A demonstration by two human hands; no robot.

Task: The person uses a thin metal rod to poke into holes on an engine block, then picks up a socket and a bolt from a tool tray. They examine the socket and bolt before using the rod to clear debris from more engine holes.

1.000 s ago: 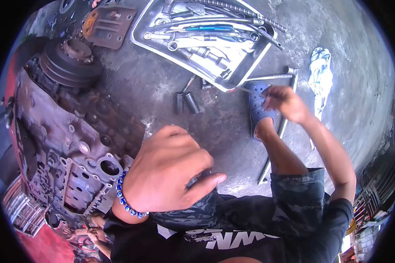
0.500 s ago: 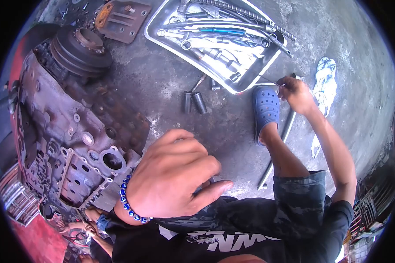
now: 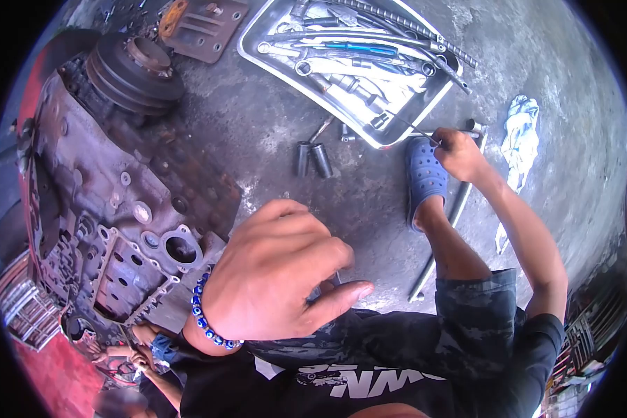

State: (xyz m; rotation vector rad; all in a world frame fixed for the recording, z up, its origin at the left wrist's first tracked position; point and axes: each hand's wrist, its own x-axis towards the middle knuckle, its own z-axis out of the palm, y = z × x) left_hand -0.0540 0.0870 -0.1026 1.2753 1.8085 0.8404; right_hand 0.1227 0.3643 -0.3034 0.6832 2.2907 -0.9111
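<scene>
My right hand point(image 3: 460, 155) is closed around one end of a thin metal rod point(image 3: 419, 131). The rod's free end reaches over the near right corner of a metal tray point(image 3: 348, 127) full of wrenches, sockets and bars. My left hand point(image 3: 279, 272), wearing a blue bead bracelet, is up close to the camera. Its fingers are curled and the thumb is pressed toward them; whatever is inside is hidden. Two dark sockets point(image 3: 312, 160) stand on the floor by the tray, with a small socket piece point(image 3: 347, 134) beside them. A long bar point(image 3: 453, 216) lies under my right forearm.
On the left lies a large greasy engine block point(image 3: 111, 181) with a belt pulley point(image 3: 132, 76). A rusty bracket point(image 3: 202, 31) is behind it. A white rag point(image 3: 520, 139) lies at right. My blue clog point(image 3: 425, 173) is beside the tray. Another person's hands point(image 3: 136, 357) show at lower left.
My right hand has moved slightly left and down, and the rod now reaches further over the tray's corner. My left hand has barely moved. The whole view has shifted a little.
</scene>
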